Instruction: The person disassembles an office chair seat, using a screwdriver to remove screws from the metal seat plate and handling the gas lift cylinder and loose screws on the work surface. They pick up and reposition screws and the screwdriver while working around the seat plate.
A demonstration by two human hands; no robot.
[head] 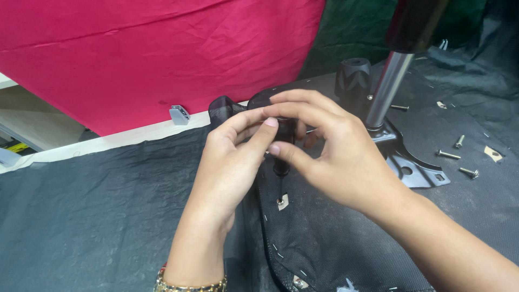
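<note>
Hands meet over the underside of an upturned chair seat (335, 238) covered in black fabric. The left hand (227, 162) and the right hand (335, 151) both pinch a small black part (285, 141) between narrowed fingertips; the part stands over a screw hole in the seat, and the fingers hide most of it, so its shape cannot be told. Just behind the right hand rises a chrome gas-lift column (386, 89), seated in a black metal mounting plate (416, 167). A black ribbed knob (353, 75) stands beside the column. Loose screws (448, 155) lie on the fabric to the right, well apart from the hands. A red cloth (162, 54) hangs behind. A small grey block (179, 114) rests at its lower edge.
</note>
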